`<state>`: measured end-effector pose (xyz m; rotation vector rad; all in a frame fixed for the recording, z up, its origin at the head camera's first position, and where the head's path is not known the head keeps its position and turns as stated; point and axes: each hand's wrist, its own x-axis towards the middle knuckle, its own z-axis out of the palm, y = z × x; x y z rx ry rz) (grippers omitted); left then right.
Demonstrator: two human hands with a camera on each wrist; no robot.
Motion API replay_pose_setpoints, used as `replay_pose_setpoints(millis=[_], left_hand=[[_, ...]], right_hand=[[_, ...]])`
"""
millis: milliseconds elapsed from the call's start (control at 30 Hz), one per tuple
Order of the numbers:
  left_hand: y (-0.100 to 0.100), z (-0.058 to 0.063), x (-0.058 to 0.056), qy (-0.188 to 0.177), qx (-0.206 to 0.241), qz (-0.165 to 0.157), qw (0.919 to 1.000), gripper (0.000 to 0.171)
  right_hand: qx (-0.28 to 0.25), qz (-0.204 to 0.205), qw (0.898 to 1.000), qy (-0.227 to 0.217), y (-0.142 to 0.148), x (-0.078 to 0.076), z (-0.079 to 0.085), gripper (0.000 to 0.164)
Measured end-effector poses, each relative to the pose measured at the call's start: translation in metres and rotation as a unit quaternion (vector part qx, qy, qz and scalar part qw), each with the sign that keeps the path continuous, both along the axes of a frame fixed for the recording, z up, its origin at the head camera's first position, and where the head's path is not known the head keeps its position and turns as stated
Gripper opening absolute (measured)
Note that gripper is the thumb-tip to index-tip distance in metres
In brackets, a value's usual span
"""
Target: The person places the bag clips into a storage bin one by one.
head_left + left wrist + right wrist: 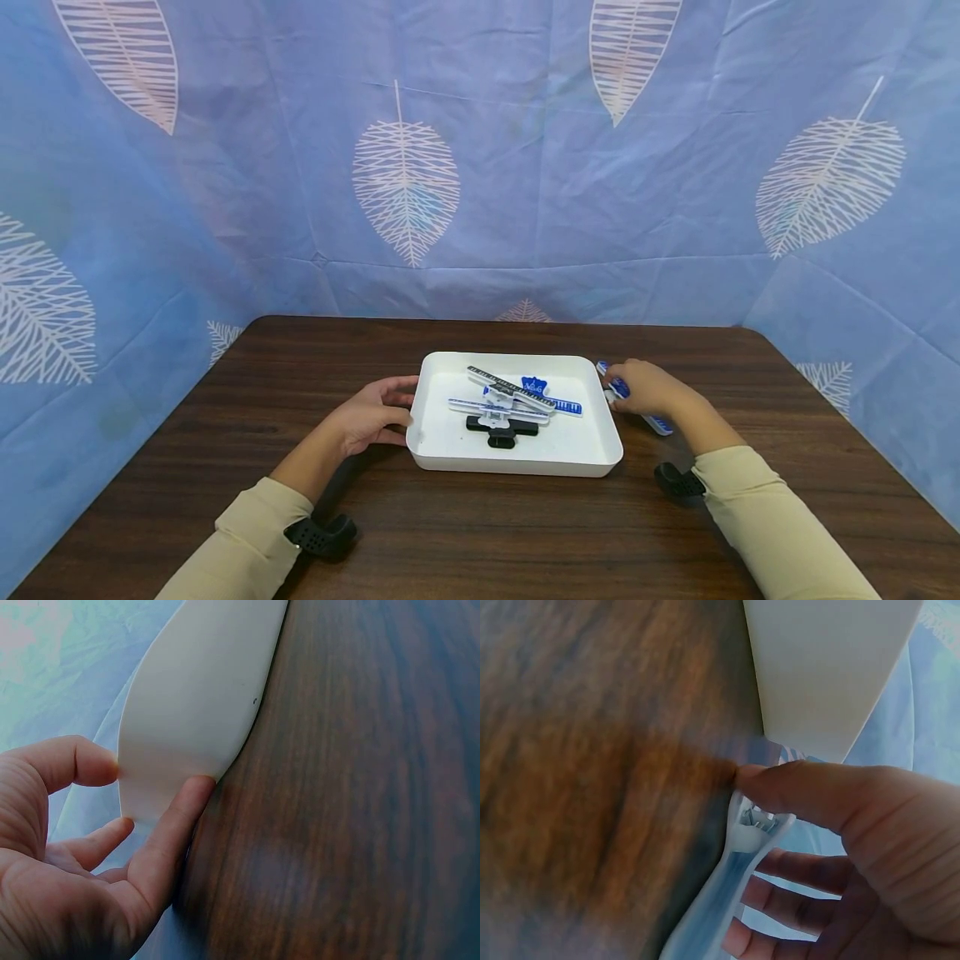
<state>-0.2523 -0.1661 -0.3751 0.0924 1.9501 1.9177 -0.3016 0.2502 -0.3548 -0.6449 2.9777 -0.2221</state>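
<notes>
A shallow white tray (442,462) sits on the table with several clips in it. Among them are a black clip (501,440), a black-and-white piano-key clip (480,374) and a blue-and-white one (567,407), overlapping in a pile. My left hand (372,414) touches the tray's left end with spread fingers; in the left wrist view, fingertips meet its rim and lower edge. Beyond the tray's right side, my right hand (647,388) pinches another blue-and-white clip (660,426) low at the table. The right wrist view shows the thumb (802,787) against that clip's white end, with the other fingers behind it.
The dark wood-grain table (480,533) runs beneath everything. A blue cloth with white leaf prints (480,208) hangs behind and at both sides. Black bands (322,537) are on both wrists, by the cream sleeves.
</notes>
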Motion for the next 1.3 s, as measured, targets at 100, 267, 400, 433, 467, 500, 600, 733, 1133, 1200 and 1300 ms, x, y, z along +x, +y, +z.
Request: replay_pose_setpoints(millis=[100, 267, 400, 433, 467, 500, 600, 733, 1133, 1200, 1300], left_hand=[[0.0, 0.0, 0.0, -0.001, 0.0, -0.003, 1.0, 0.073], [0.0, 0.0, -0.001, 0.0, -0.001, -0.006, 1.0, 0.073], [0.0, -0.001, -0.001, -0.001, 0.0, -0.006, 1.0, 0.073], [0.0, -0.001, -0.001, -0.001, -0.001, -0.007, 1.0, 0.073], [0.0, 0.0, -0.001, 0.0, -0.001, -0.008, 1.0, 0.073], [0.0, 0.0, -0.001, 0.002, -0.002, -0.008, 1.0, 0.073], [0.0, 0.0, -0.001, 0.0, -0.001, -0.006, 1.0, 0.073], [0.0, 0.0, -0.001, -0.004, 0.0, -0.001, 1.0, 0.073], [0.0, 0.001, 0.0, 0.001, 0.0, -0.008, 1.0, 0.072], [0.0, 0.0, 0.0, 0.0, 0.0, -0.008, 1.0, 0.072], [-0.001, 0.0, 0.0, 0.001, -0.001, -0.008, 1.0, 0.072]], right_hand=[[-0.004, -0.001, 1.0, -0.002, 0.001, 0.001, -0.001, 0.031], [-0.013, 0.009, 1.0, -0.002, 0.007, 0.003, -0.002, 0.026], [-0.025, 0.02, 0.999, -0.004, 0.011, 0.006, -0.001, 0.022], [-0.028, 0.022, 0.999, -0.005, 0.012, 0.007, 0.0, 0.022], [-0.032, 0.024, 0.999, -0.006, 0.013, 0.008, 0.001, 0.022], [-0.034, 0.024, 0.999, -0.005, 0.014, 0.009, 0.002, 0.022], [-0.039, 0.024, 0.999, 0.0, 0.016, 0.012, 0.006, 0.022], [-0.04, 0.023, 0.999, 0.007, 0.018, 0.015, 0.01, 0.023], [-0.035, 0.024, 0.999, 0.012, 0.018, 0.027, 0.019, 0.022], [-0.035, 0.024, 0.999, 0.017, 0.017, 0.029, 0.021, 0.022], [-0.034, 0.024, 0.999, 0.025, 0.016, 0.032, 0.024, 0.023]])
